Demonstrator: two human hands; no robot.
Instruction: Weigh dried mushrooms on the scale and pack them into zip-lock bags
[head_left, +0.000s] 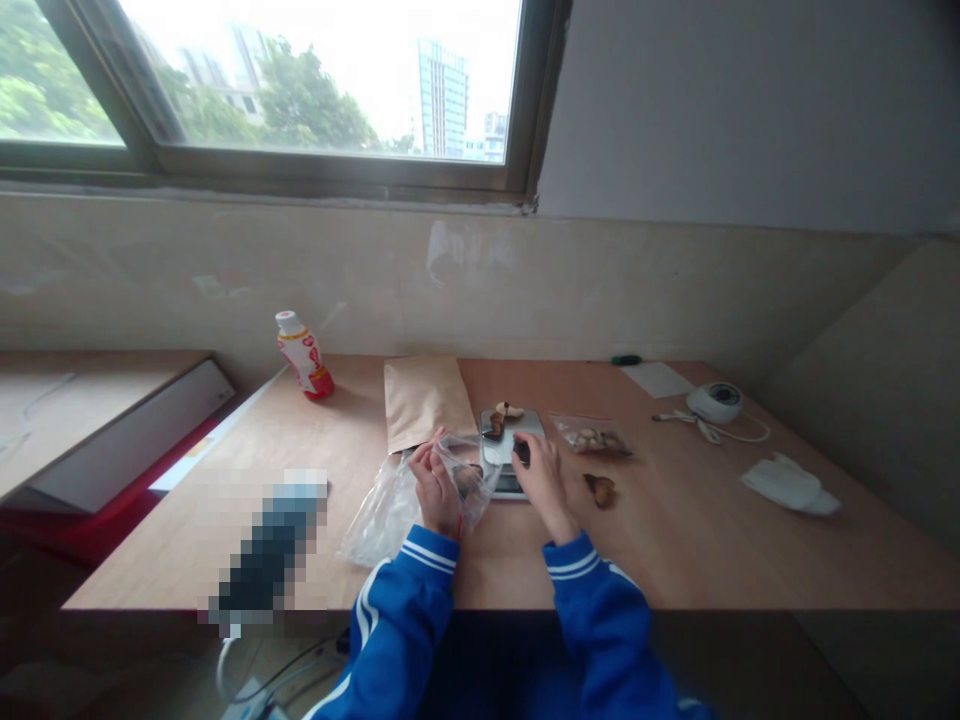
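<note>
My left hand (437, 488) is closed on the edge of a clear plastic bag (382, 515), with a brown piece (469, 478) inside near its mouth. Between the fingers of my right hand (544, 480) is a dark dried piece (521, 452), held above the front part of a small kitchen scale (530, 425). Two dried pieces, one brown (493, 427) and one pale (510, 409), lie on the scale's back part; they look like dried mushroom. Another brown dried piece (601, 490) rests on the table, right of my right hand. The bag and my hands partly cover the scale's display.
A brown paper bag (427, 400) lies behind my left hand, and a small zip bag of pale pieces (596, 437) right of the scale. Farther out are a bottle (304, 355), a white dome-shaped device with a cable (714, 402), white crumpled cloth (791, 485) and a blurred-out dark device (270, 545).
</note>
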